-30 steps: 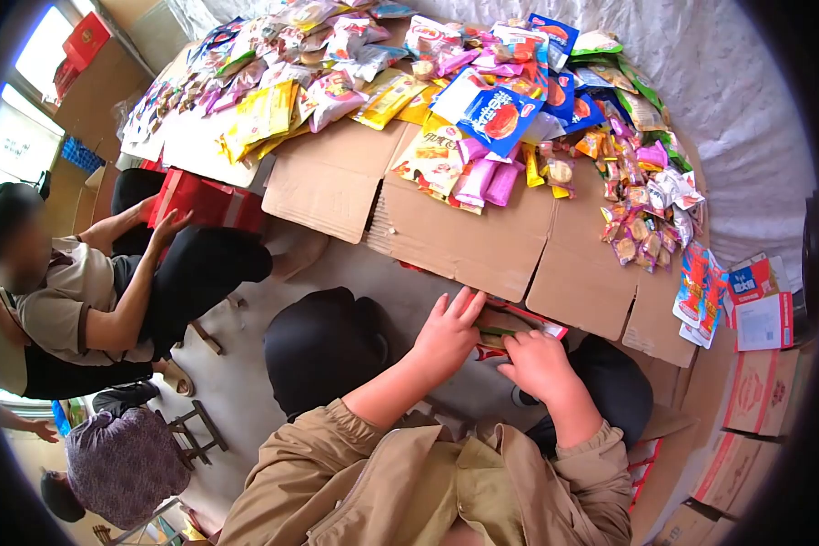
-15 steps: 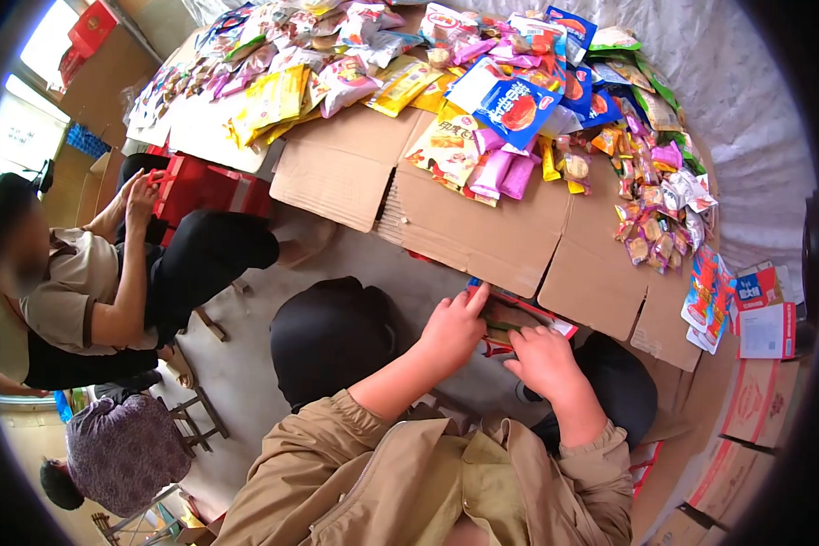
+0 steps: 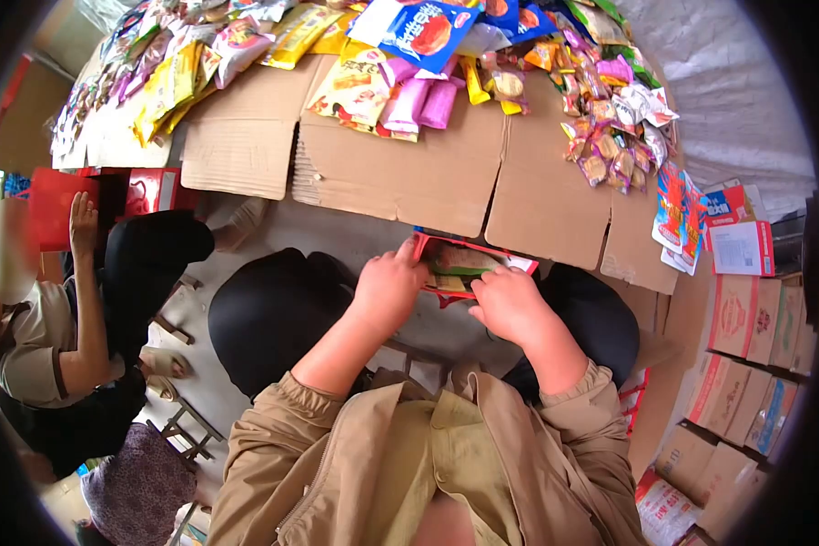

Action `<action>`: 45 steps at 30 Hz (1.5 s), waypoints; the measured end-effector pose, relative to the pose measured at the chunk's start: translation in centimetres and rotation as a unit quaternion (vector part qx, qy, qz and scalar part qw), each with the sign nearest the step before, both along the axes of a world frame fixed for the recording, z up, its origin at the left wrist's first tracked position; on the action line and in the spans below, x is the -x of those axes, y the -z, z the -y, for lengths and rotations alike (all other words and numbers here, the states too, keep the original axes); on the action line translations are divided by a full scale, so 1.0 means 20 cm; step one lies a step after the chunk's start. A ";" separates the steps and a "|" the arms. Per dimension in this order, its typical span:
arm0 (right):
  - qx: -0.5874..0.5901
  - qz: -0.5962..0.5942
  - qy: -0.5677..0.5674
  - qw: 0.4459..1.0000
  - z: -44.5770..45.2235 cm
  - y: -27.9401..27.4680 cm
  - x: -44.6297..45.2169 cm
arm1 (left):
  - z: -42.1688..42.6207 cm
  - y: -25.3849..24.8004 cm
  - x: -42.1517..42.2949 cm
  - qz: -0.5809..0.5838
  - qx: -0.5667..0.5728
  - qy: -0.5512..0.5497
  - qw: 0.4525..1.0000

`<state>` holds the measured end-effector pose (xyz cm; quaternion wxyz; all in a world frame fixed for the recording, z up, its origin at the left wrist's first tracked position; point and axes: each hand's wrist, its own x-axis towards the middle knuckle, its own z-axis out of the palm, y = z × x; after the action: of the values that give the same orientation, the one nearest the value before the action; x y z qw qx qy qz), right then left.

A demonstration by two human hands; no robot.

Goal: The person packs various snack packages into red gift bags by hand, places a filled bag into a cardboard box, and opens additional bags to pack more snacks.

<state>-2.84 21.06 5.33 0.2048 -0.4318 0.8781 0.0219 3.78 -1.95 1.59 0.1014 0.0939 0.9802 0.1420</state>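
Between my knees, under the table's near edge, is an open red box (image 3: 452, 294). Packets show inside it, among them one with green on it (image 3: 464, 270); what they hold I cannot make out. My left hand (image 3: 391, 289) is closed on the box's left edge, fingers bent over the rim. At the near right side, my right hand (image 3: 508, 305) grips the rim, its fingertips reaching just inside. Some fingertips of both hands are hidden.
The cardboard-covered table (image 3: 391, 182) carries heaps of snacks: yellow packets (image 3: 170, 86), blue bags (image 3: 419, 35), purple packets (image 3: 439, 103) and small wrapped pieces (image 3: 610, 150). Cartons (image 3: 744, 314) stack at right. A co-worker (image 3: 55, 337) sits at left by a red box (image 3: 53, 207); another person (image 3: 141, 487) sits behind.
My view has shifted, so the table sits higher and further left. My left hand's fingers have gone from stretched at the far edge to bent over the left rim. The co-worker's hand has moved.
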 end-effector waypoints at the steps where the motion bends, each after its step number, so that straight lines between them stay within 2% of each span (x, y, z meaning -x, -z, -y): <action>1: -0.004 0.005 0.003 1.000 -0.01 0.01 0.00 | 0.00 0.00 0.00 0.005 -0.004 0.003 1.000; 3: -0.051 0.018 -0.019 0.998 -0.01 0.03 0.00 | 0.00 0.01 0.00 0.041 0.005 -0.005 0.999; 29: -0.012 0.007 0.003 1.000 -0.01 0.03 0.03 | -0.01 0.03 0.05 -0.013 -0.019 -0.002 1.000; 35: 0.032 -0.007 -0.004 0.999 -0.03 0.12 0.05 | 0.00 0.06 0.04 -0.018 -0.037 -0.008 0.999; 38: 0.056 0.035 0.008 0.998 -0.02 0.18 0.07 | 0.01 0.08 0.04 -0.012 -0.033 0.000 0.999; 39: 0.054 0.033 0.010 0.998 0.00 0.16 0.08 | 0.01 0.07 0.04 -0.015 -0.035 0.003 0.999; 41: -0.030 0.114 0.071 0.990 0.04 0.11 0.12 | 0.01 0.05 0.04 -0.009 -0.025 0.008 1.000; 43: -0.012 0.079 0.063 0.995 0.04 0.11 0.12 | 0.02 0.06 0.05 -0.012 -0.027 0.006 1.000; 45: -0.071 0.093 0.057 0.992 0.05 0.10 0.12 | 0.02 0.06 0.04 -0.009 -0.030 0.007 0.999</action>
<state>-5.25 20.01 3.37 0.3167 -0.3660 0.8745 0.0323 3.02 -2.38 0.46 0.0903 0.1052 0.9757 0.1697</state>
